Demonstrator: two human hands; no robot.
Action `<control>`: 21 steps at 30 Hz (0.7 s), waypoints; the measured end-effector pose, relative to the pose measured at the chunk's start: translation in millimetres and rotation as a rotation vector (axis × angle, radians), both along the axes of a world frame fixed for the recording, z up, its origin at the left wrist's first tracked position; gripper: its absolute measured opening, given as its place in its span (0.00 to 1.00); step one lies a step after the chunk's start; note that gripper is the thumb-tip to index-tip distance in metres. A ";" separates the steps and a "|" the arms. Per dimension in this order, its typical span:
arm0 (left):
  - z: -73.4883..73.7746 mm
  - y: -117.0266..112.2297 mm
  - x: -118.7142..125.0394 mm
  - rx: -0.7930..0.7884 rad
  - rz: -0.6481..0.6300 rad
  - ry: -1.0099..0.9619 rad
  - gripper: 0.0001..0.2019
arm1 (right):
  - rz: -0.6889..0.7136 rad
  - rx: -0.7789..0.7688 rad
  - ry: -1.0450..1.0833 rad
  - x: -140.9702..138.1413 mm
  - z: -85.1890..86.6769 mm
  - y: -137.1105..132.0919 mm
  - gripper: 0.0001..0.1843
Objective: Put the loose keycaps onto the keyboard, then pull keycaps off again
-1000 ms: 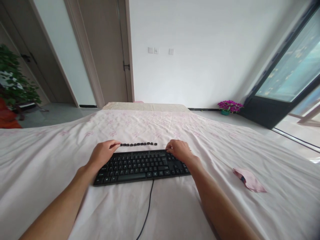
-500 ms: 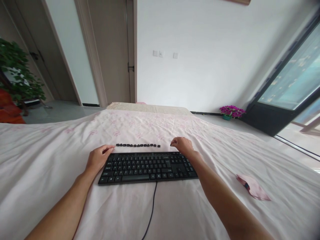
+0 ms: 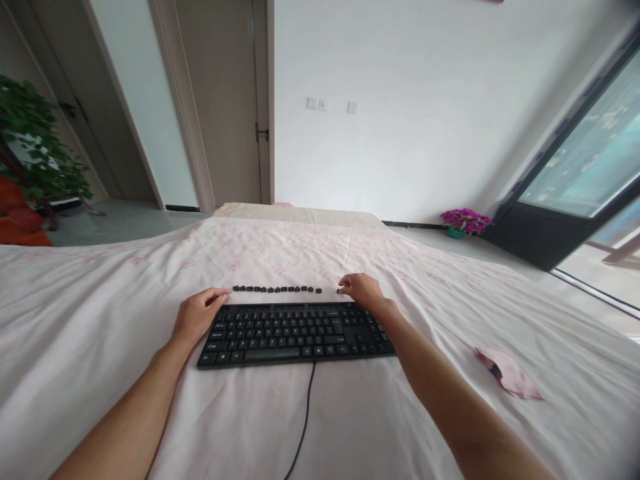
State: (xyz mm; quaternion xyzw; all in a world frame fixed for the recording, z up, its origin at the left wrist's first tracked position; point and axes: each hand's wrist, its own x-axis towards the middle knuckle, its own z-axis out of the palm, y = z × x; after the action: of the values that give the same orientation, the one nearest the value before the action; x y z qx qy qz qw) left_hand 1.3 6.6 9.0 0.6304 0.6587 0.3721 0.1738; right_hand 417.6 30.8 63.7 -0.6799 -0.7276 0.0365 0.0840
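Observation:
A black keyboard lies on the pale cloth, its cable running toward me. Beyond its far edge, several small black keycaps form a row from left to right. My left hand rests beside the keyboard's far left corner, fingers stretched toward the leftmost keycap, with nothing visible in them. Past the row's right end, my right hand pinches one more keycap at its fingertips, close to the cloth. My right wrist and forearm hide part of the keyboard's number pad.
The pink-flowered cloth is wrinkled around the keyboard. A folded pink cloth piece with a dark patch lies to the right. Farther off are a door, potted magenta flowers and a leafy green plant.
My right hand has moved slightly left and down with the keycap, nearer the row's right end. My left hand has stayed in place.

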 end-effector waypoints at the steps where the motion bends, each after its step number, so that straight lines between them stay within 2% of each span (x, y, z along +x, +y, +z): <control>1: 0.1 -0.2 0.1 -0.001 -0.001 -0.002 0.16 | -0.003 0.024 0.013 1.0 2.2 -2.4 0.12; 7: -0.1 -2.3 -0.3 0.018 0.024 -0.015 0.16 | 0.012 0.232 0.242 6.1 30.6 -26.3 0.28; 11: 13.5 -8.0 9.6 0.137 0.061 0.020 0.14 | -0.041 0.321 0.372 5.1 43.1 -45.1 0.31; 16: 50.0 -19.9 56.7 0.286 -0.135 -0.030 0.12 | -0.059 0.351 0.673 -2.5 27.0 -56.6 0.32; 18: 60.0 -22.4 82.2 0.245 -0.271 -0.034 0.11 | -0.068 0.362 0.742 -5.3 17.3 -57.2 0.31; 21: 65.4 -21.4 119.0 0.195 -0.430 0.057 0.09 | -0.075 0.369 0.790 -8.0 7.2 -56.3 0.29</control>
State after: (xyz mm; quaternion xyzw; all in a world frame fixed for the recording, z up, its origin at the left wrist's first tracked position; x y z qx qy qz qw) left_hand 120.2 -14.8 74.4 0.7804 0.4748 0.3704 0.1686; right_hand 409.7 -25.5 70.9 -0.6133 -0.6086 0.1601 0.4773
